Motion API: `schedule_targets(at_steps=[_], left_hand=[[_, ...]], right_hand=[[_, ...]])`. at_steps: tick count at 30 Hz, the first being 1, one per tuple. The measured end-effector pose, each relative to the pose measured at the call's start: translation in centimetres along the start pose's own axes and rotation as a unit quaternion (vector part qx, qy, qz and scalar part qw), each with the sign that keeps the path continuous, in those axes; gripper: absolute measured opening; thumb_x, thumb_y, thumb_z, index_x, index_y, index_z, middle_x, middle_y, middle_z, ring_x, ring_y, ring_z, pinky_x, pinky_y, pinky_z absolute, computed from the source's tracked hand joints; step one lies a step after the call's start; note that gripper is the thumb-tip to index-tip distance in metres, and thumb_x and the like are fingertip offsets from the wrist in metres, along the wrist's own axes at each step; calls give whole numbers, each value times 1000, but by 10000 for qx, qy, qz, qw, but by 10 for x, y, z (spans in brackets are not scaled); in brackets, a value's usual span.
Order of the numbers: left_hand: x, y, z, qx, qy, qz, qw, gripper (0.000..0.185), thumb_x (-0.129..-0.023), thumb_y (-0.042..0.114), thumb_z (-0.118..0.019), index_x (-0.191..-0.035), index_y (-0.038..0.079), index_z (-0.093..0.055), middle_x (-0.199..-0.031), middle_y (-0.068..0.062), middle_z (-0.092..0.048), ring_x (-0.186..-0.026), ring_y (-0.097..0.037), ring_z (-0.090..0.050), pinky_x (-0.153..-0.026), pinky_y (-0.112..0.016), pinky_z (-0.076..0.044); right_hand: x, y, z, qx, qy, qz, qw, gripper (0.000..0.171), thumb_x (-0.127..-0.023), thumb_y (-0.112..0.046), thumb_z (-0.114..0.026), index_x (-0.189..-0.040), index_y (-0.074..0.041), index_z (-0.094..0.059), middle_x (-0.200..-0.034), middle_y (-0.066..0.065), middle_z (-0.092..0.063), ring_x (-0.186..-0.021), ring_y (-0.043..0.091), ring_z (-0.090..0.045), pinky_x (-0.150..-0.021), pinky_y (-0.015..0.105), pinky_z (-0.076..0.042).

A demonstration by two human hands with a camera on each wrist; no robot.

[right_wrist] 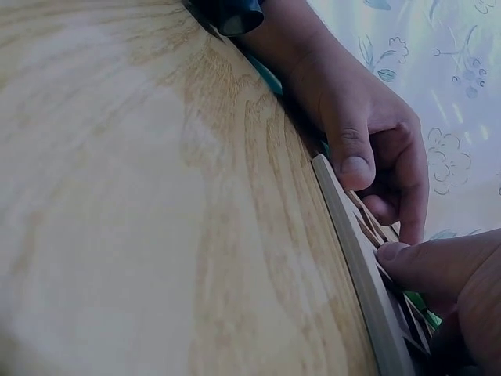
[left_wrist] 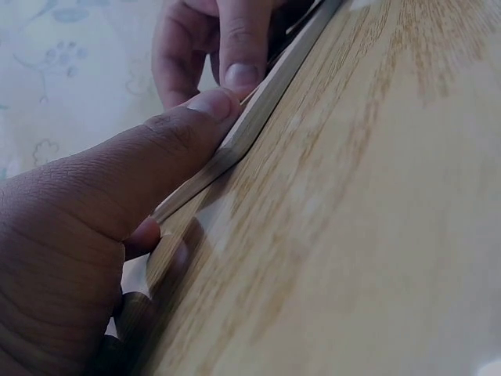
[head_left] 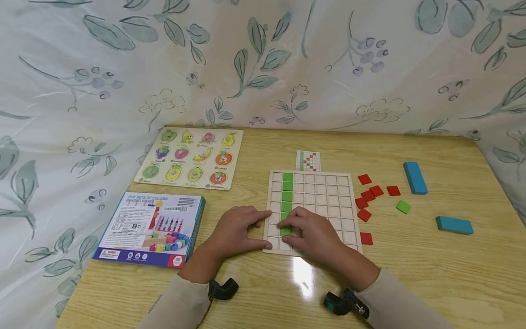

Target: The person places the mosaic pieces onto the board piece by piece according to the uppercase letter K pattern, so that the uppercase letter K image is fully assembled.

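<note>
A square wooden grid board (head_left: 320, 171) lies flat before me. Green tiles (head_left: 286, 196) fill a column near its left side, one per cell. My right hand (head_left: 314, 230) is over the column's lower end, with thumb and index finger pinching the lowest green tile (head_left: 284, 230), partly covered by the fingers. At the board's left edge is my left hand (head_left: 238, 230). Its straight index fingertip touches that edge, and its thumb (left_wrist: 184, 125) rests at the near corner, as the left wrist view shows. The right thumb (right_wrist: 403, 258) is low over the board in the right wrist view.
Beyond the board lies a pattern card (head_left: 308, 161). Right of it are loose red tiles (head_left: 364, 214), a green tile (head_left: 403, 206) and two blue blocks (head_left: 415, 177). Leftward lie a boxed toy (head_left: 152, 228) and a fruit puzzle board (head_left: 189, 157). A patterned curtain (head_left: 263, 68) borders the table.
</note>
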State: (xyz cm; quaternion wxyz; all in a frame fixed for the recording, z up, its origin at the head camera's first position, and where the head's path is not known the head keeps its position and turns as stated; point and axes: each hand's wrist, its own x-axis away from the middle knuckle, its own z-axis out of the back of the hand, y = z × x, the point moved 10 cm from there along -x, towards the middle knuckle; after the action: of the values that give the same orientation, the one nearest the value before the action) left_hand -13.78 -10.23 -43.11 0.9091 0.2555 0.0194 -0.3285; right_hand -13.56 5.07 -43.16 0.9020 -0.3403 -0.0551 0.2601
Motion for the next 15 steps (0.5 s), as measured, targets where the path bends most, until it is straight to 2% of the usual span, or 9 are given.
schedule_targets(at_steps=[15], left_hand=[[0,-1,0,31,-11,40,10000,72,-79,57,-92,-137,19,-73,-91,13,-55,-82,-6,-47,-79,-33,-45]], right_hand=[[2,0,0,-25,-78,-57,10000,29,-89,-24,-90,-116,-29,-82,-112,-12,-64,-83,5,-55,-69,26,-46]])
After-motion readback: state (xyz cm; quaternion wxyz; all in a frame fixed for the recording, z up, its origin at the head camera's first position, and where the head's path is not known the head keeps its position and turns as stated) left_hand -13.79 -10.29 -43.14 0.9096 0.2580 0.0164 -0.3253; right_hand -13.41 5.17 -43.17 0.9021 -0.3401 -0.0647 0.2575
